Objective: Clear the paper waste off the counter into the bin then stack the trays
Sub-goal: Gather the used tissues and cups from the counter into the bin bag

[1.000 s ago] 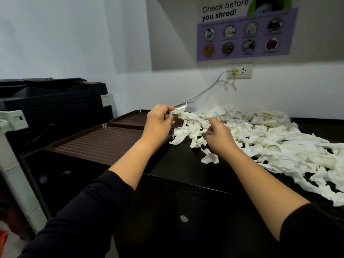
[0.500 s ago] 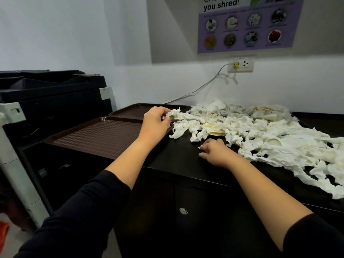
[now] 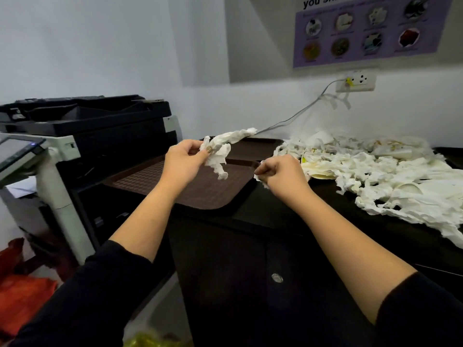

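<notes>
A wide heap of crumpled white paper waste (image 3: pixel 380 176) covers the black counter (image 3: pixel 288 204) on the right. My left hand (image 3: pixel 184 162) is raised above the near brown tray (image 3: pixel 155 181) and grips a long crumpled paper strip (image 3: pixel 224 146). Just left of the heap, my right hand (image 3: pixel 280 172) is curled round a small scrap of paper (image 3: pixel 259 177). A second brown tray (image 3: pixel 258 146) lies behind the first, partly hidden by the held strip.
A large black and white copier (image 3: pixel 82 131) stands left of the counter. A cable (image 3: pixel 300 113) runs from the wall socket (image 3: pixel 355 81) down behind the trays. Orange bags (image 3: pixel 22 296) lie on the floor at the lower left. Something yellow-green (image 3: pixel 147 340) shows at the bottom edge.
My left hand has lifted a paper strip off the counter and moved left over the near tray. My right hand has risen from the counter holding a scrap.
</notes>
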